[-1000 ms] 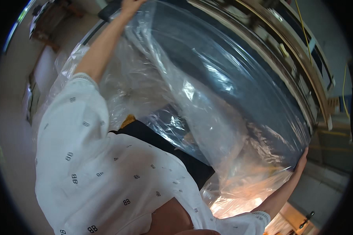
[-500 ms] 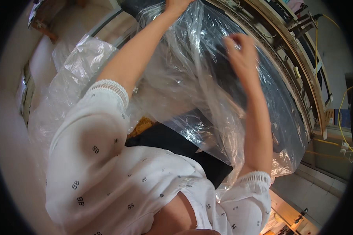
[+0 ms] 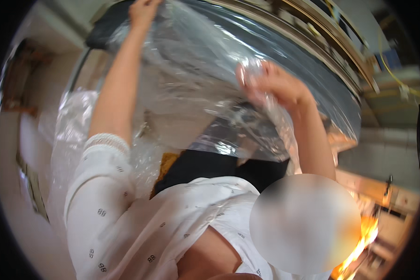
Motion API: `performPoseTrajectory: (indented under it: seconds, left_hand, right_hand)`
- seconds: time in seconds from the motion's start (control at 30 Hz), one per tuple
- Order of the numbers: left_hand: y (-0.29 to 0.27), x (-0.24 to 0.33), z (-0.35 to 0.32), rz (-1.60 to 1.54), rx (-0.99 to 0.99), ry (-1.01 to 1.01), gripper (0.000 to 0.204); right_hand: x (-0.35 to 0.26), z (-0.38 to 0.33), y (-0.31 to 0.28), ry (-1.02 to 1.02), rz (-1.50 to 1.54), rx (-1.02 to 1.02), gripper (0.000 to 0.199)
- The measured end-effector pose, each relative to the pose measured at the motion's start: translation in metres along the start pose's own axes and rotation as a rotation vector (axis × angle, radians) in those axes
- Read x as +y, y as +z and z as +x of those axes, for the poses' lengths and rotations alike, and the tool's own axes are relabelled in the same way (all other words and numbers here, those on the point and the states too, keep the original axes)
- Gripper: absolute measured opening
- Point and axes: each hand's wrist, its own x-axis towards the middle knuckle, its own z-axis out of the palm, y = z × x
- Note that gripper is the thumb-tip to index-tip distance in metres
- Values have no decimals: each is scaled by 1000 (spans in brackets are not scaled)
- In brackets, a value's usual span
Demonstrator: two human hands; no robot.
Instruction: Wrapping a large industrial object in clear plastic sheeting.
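A large sheet of clear plastic film (image 3: 196, 84) hangs in front of me over a big dark curved surface (image 3: 308, 70). My left hand (image 3: 143, 11) reaches far up and grips the film's top edge by a dark object (image 3: 102, 35). Lower and to the right, my right hand (image 3: 271, 84) is closed on a bunched fold of the film near its middle. The film's lower edge (image 3: 238, 147) is crumpled above a black cloth (image 3: 210, 170). White patterned sleeves (image 3: 102, 186) cover my upper arms.
A curved wooden and metal frame (image 3: 345, 51) runs along the upper right, with a yellow cable (image 3: 392, 70) beside it. More crumpled film (image 3: 67, 126) hangs at the left. A yellow-orange item (image 3: 165, 163) shows under the film. A bright wooden bench (image 3: 378, 196) sits lower right.
My right hand rose from the film's lower right edge up onto the film, and now holds a fold near its middle. My left hand has stayed at the top edge.
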Motion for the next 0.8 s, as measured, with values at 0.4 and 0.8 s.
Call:
performPoseTrajectory:
  seconds: [0.4, 0.8]
  left_hand:
    - [5, -18, 22, 220, -25, 36, 36]
    - [-42, -10, 2, 379, -199, 29, 37]
  right_hand:
    - [89, -280, -36, -1092, 551, 1207, 38]
    - [266, -383, -34, 690, -123, 773, 23]
